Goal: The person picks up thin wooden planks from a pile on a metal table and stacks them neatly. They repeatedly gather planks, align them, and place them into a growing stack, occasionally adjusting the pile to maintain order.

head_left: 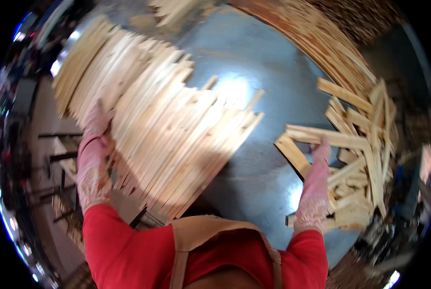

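Note:
Both my hands wear pale pink work gloves. My left hand (94,144) presses flat against the left edge of a long row of pale wooden slats (167,120) laid side by side across a grey metal table (254,62). My right hand (315,183) reaches into a loose heap of short wooden pieces (360,159) at the right, fingers on one flat piece (327,137); whether it grips that piece is unclear.
A curved stack of darker slats (316,43) runs along the table's far right edge. More wood scraps (177,9) lie at the back. Metal frames and floor (56,159) show beyond the table's left edge. My red sleeves and tan apron (201,241) fill the bottom.

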The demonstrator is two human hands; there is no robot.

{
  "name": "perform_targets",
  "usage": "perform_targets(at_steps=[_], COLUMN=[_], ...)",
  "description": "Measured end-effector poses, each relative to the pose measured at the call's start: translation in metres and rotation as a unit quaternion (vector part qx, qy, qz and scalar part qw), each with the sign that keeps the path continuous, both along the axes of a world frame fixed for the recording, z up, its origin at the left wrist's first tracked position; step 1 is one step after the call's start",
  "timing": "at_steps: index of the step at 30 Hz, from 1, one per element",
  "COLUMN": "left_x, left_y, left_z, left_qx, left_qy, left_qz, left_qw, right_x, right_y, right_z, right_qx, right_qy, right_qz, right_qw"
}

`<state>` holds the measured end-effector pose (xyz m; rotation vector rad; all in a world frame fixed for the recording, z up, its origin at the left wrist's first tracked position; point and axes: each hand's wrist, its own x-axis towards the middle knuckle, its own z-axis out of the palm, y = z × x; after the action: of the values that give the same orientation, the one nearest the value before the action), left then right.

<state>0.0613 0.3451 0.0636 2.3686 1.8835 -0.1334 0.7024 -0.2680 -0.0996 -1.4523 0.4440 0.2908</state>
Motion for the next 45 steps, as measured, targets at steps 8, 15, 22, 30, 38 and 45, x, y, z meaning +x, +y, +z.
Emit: perform_targets(at_steps=[8, 15, 22, 30, 38, 45], left_x=[0.123, 0.281, 0.310, 0.280, 0.230, 0.222], left_y=[-0.068, -0.311, -0.540, -0.874, -1.065, -1.045], left_z=[-0.010, 0.053, 0.074, 0.012, -0.012, -0.043], left_qx=[0.091, 0.235, -0.047, -0.438, -0.427, -0.358], left_qy=[-0.202, -0.340, -0.070, -0.149, -0.026, 0.040], left_qz=[-0.252, -0.697, -0.781, -0.608, -0.777, -0.779], left_qw=[0.942, 0.586, 0.618, 0.645, 0.463, 0.512], right_x=[-0.075, -0.222, -0.318, -0.394, -0.477, -0.517], right_y=[0.024, -0.095, -0.288, -0.486, -0.691, -0.864], right_z=[0.123, 0.256, 0.284, 0.134, 0.051, -0.113], right_qx=[-0.070, -0.463, -0.593, 0.082, 0.092, -0.185], right_qy=[-0.181, -0.257, -0.316, -0.152, -0.137, 0.074], right_qz=[0.130, 0.438, 0.437, -0.253, -0.533, -0.537], right_qw=[0.972, 0.726, 0.598, 0.952, 0.830, 0.820])
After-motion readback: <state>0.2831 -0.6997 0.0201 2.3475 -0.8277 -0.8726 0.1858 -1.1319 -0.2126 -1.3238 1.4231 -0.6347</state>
